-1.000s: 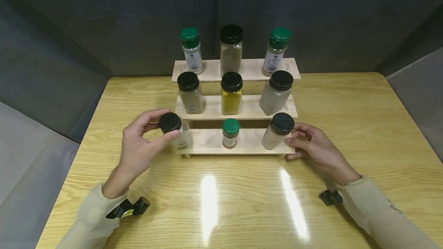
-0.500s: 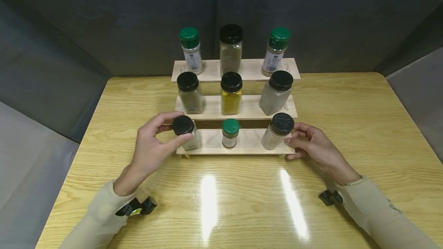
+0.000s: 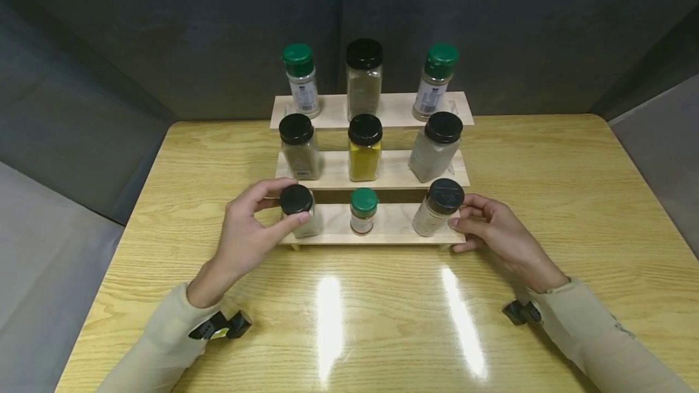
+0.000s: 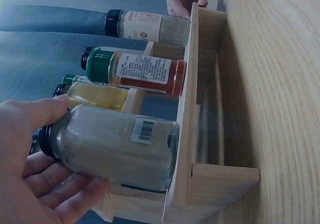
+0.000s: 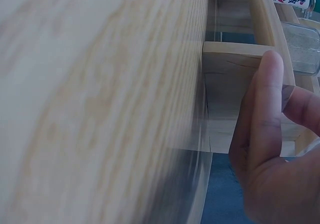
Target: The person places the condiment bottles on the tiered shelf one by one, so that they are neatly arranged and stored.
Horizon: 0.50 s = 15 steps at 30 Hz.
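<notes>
My left hand (image 3: 248, 229) holds a square glass spice jar (image 4: 117, 146) with a black lid, thumb on one side and fingers on the other. That jar is upright at the left end of the lowest step of a wooden spice rack (image 3: 393, 223), its base at the board in the left wrist view. My right hand (image 3: 499, 232) grips the right end of the same step, thumb above and fingers against the end and support. Beside it stands a round black-capped shaker (image 3: 434, 217). A small green-capped jar (image 3: 363, 214) of red spice stands mid-step.
On the middle step are three black-lidded jars, one with yellow powder (image 3: 364, 159). The top step carries two green-capped shakers (image 3: 304, 90) and a tall black-lidded jar (image 3: 364, 87). Dark fabric walls (image 3: 218, 35) enclose the wooden table (image 3: 393, 314) at the back and sides.
My left hand has moved the black-lidded jar rightward from the step's left edge, farther onto the board. My right hand has stayed on the rack's end.
</notes>
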Tool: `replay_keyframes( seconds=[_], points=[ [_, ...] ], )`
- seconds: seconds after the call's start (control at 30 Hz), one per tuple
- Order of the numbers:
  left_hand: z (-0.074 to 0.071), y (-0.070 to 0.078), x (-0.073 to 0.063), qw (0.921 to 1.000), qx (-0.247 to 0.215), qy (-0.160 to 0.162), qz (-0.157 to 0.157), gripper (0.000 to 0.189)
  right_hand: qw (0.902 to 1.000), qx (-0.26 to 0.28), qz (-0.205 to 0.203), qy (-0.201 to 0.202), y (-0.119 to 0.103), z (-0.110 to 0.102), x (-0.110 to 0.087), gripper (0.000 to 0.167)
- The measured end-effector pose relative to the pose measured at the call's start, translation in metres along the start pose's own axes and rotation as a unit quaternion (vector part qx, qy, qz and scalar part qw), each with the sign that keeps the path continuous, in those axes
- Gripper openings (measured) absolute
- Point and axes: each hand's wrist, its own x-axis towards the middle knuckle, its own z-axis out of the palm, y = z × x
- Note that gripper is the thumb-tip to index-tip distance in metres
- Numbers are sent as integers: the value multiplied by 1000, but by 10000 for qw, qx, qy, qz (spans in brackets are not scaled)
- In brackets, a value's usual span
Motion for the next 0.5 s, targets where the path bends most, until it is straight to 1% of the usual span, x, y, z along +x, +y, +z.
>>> replay_keyframes(
  seconds=[0.17,0.33,0.5],
  points=[
    [1,-1,-1,10000,54,2,-72,51,10000,28,-31,-14,0,0,0,31],
    [3,-2,-3,9998,-46,-1,-179,53,10000,31,-28,0,0,0,0,30],
    [4,-3,-5,9997,-144,-17,-188,55,10000,-44,21,42,-1,1,-1,29]
  ],
)
